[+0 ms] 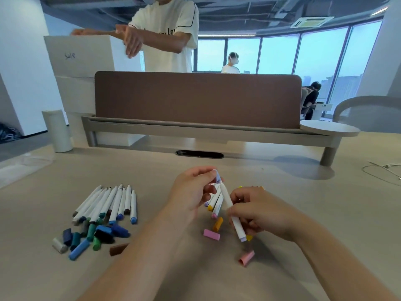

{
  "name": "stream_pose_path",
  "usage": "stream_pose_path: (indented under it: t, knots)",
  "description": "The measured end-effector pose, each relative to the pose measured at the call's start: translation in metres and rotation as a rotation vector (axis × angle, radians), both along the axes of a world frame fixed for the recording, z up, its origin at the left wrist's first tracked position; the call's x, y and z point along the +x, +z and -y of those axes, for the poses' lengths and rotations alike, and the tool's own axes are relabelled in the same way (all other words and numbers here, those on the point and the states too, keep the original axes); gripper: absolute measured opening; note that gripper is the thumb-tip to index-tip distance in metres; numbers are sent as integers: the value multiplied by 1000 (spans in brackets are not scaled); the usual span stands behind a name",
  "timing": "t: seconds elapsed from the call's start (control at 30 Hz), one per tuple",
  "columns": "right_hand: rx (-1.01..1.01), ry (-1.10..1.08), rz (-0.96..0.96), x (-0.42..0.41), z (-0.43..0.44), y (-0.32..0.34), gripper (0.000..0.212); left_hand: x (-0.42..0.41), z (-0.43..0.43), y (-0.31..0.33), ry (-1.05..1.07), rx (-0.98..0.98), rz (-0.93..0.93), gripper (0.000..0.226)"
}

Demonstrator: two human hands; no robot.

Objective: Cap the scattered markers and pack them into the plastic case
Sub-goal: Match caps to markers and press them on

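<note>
Beige counter (152, 170) bare toward far edge; white marker row (108, 203) and dark loose caps (93, 235) crowd near-left; pink caps (211, 234) near-centre.

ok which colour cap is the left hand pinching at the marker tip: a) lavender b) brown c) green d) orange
a: the left hand pinches a lavender cap at the tip of the white marker that the right hand grips.

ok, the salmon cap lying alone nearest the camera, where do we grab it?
Pinch the salmon cap across its long sides near the closed upper-right end, coming from above. It lies flat on the table with nothing touching it, and its open mouth seems to face lower-left, so the mouth likely stays free for capping.
</note>
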State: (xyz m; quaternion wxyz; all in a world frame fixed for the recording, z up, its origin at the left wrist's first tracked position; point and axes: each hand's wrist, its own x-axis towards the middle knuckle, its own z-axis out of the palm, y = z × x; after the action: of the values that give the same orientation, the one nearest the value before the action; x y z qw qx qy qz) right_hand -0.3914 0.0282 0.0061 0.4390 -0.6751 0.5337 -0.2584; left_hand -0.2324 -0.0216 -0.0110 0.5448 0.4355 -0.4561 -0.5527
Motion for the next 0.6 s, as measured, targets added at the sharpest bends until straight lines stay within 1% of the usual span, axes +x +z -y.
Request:
stream_pose_path:
  t: [0.07, 0.17, 0.33, 0.47, 0.53, 0.6]
  knots:
    - [-2, 1, -16, -1, 1, -1, 11, 0, 0, 0, 10, -5, -6, 19]
    - [-4, 12, -28, -1, 3, -3, 13, 1, 1, 0, 33, 4, -22, 11]
    - [-9, 11, -66, -2, 4, -5, 13, 1, 0, 1, 22, -14, -13, 11]
    - [-39, -22, -43, -2, 7, -5, 7, -2, 0, 0, 27, -74, 92, 10]
    - [-79, -40, -55, -3, 9, -6, 12, -4, 0, -2, 50, -115, 161, 6]
    - [-154, -60, -132, -4, 11, -9, 18, -7, -1, -4, 64, -158, 208, 4]
